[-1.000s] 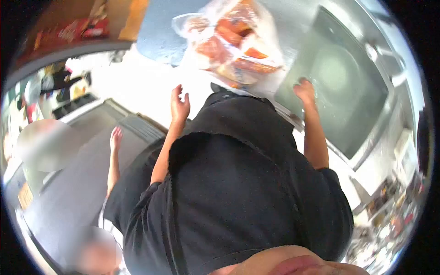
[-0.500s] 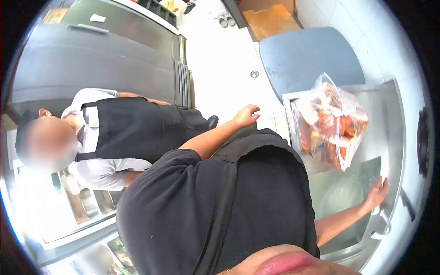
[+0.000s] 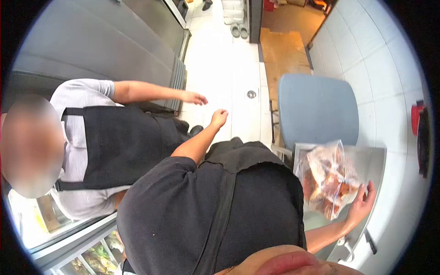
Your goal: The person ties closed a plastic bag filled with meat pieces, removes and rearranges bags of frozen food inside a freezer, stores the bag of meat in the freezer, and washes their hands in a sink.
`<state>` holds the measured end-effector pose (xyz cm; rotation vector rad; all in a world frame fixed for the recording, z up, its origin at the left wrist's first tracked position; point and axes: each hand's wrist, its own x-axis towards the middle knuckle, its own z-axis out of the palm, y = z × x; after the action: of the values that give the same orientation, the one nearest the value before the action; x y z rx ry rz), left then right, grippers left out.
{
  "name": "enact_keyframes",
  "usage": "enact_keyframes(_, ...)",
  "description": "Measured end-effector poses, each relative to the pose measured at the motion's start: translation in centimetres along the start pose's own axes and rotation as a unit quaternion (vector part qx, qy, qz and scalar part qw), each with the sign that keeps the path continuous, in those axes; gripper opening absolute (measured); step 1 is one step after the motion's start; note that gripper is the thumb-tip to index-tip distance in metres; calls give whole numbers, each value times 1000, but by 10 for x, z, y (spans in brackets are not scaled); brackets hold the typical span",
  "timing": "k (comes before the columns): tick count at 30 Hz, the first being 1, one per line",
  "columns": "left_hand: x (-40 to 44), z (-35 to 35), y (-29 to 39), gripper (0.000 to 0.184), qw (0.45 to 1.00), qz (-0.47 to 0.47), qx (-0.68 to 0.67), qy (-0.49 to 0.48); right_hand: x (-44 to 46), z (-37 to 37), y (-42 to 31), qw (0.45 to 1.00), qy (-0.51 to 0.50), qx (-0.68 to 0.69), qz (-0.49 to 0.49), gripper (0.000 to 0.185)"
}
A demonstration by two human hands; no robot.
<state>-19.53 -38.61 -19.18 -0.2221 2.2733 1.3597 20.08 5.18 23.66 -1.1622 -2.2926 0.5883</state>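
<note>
A clear plastic bag of reddish-brown chunks that look like meat lies over the metal sink to my right. Close to the bag's right side is my right hand, its fingers stretched and apart. Whether the fingertips touch the plastic I cannot tell. Out in front of my body, over the pale tiled floor, my left hand has its fingers curled in, and nothing shows in it.
A co-worker in a black apron stands to my left, one hand reaching toward my left hand. Beyond the sink is a blue-grey panel. Steel refrigerator doors line the left; food trays sit behind. Cardboard covers the doorway floor.
My view has shifted, so the bag and sink appear lower. My right hand is now nearer the bag. My left fingers have curled in. The co-worker's arm has stretched outward.
</note>
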Motion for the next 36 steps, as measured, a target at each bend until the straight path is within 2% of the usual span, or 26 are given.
enact_keyframes(3, 37, -26, 14, 28, 999, 12, -35, 25, 4, 37, -42, 999, -33, -6, 2, 38)
enact_keyframes(10, 94, -84, 115, 25, 985, 39, -146, 82, 23, 117, -106, 994, -104, 38, -3, 33)
enact_keyframes(15, 142, -113, 181, 24, 964, 68, -218, 135, 92, 192, -123, 983, -171, 59, -35, 31)
enact_keyframes(16, 152, -121, 194, 24, 959, 80, -227, 151, 110, 209, -126, 982, -181, 17, -56, 33)
enact_keyframes(19, 184, -152, 231, 20, 944, 105, -247, 189, 168, 266, -136, 971, -215, 10, -105, 34)
enact_keyframes(21, 200, -184, 265, 18, 922, 180, -239, 244, 207, 302, -155, 967, -233, 21, -105, 34)
enact_keyframes(22, 209, -201, 285, 19, 910, 193, -231, 284, 230, 322, -162, 961, -249, 29, -115, 33)
enact_keyframes(23, 201, -223, 322, 20, 910, 159, -239, 298, 254, 344, -174, 955, -263, 38, -129, 33)
enact_keyframes(26, 224, -291, 362, 21, 856, 257, -233, 383, 316, 410, -226, 930, -286, 11, -230, 32)
enact_keyframes(28, 225, -331, 388, 22, 826, 287, -200, 441, 344, 448, -282, 903, -326, -8, -279, 32)
enact_keyframes(32, 234, -404, 438, 25, 770, 317, -159, 530, 371, 538, -387, 842, -410, 54, -347, 34)
enact_keyframes(36, 268, -481, 480, 30, 716, 377, -116, 576, 375, 636, -456, 799, -486, 56, -350, 33)
